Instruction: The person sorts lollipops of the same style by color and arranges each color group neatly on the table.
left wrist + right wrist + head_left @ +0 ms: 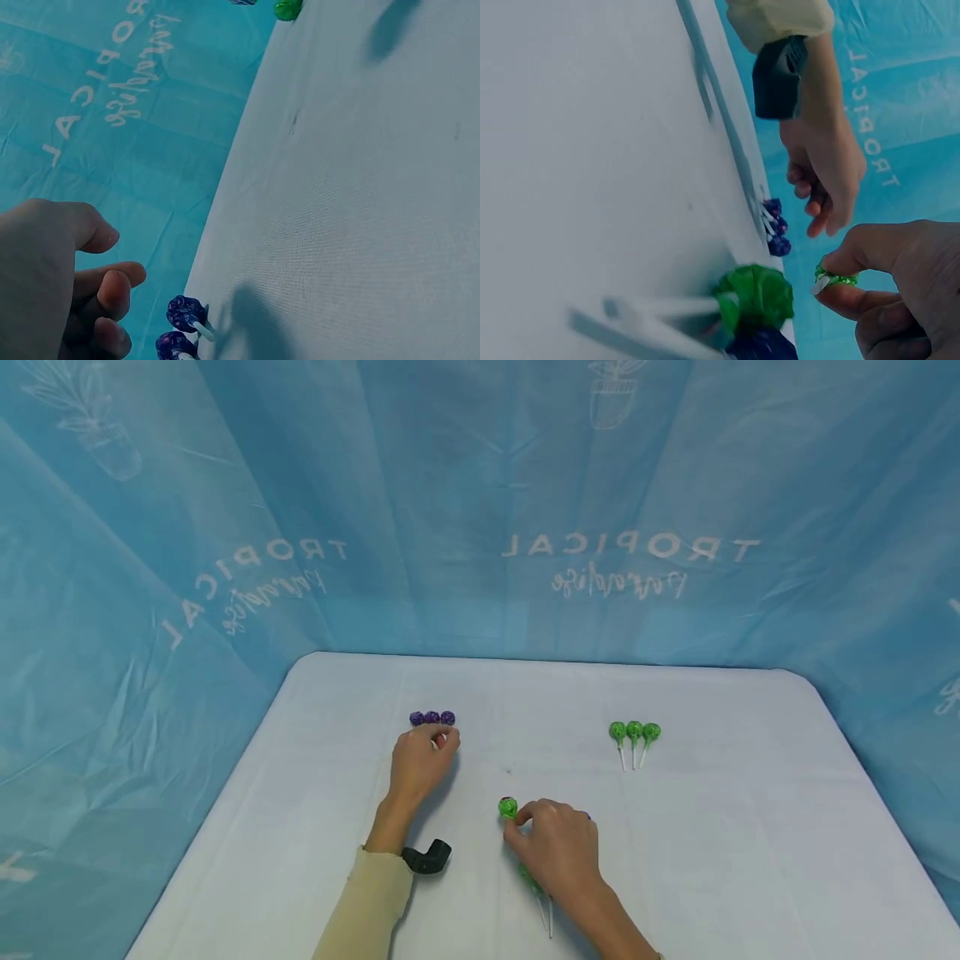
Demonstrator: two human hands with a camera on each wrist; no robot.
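My right hand (558,852) pinches a green-wrapped lollipop (507,807) between thumb and forefinger, over the near middle of the table. Under that hand lies another green lollipop (529,878) with white sticks beside it, partly covered. In the right wrist view a dark purple lollipop (763,345) lies against a green one (756,298). My left hand (423,760) hovers just on the near side of a row of three purple lollipops (432,717). Its fingers are loosely bent, and the left wrist view shows a gap between thumb and fingers with nothing held.
Three green lollipops (634,731) lie side by side at the far right, sticks toward me. A white cloth covers the table (735,827). Blue printed curtains (450,510) hang behind the table and along its sides. A black band (427,857) sits on the left wrist.
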